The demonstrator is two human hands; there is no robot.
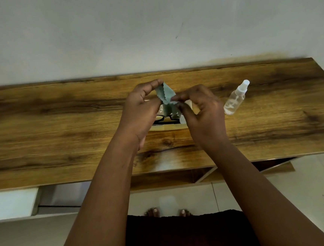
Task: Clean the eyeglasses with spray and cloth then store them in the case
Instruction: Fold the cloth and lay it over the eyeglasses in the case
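Observation:
A small grey-green cleaning cloth [166, 97] hangs between my two hands above the wooden table [59, 122]. My left hand [142, 109] pinches its upper corner between thumb and forefinger. My right hand [199, 107] pinches the cloth's lower right edge. Beneath the hands lies an open cream-coloured case [166, 126], and the black-framed eyeglasses [163, 119] show inside it, partly hidden by the cloth and my fingers. A clear spray bottle [235, 99] with a white cap lies on its side to the right of my right hand.
A white wall [148, 26] runs directly behind the table. Below the front edge are open wooden shelf compartments [201, 175] and a white drawer front [11, 204] at the left. My bare feet [167, 212] stand on the pale tiled floor.

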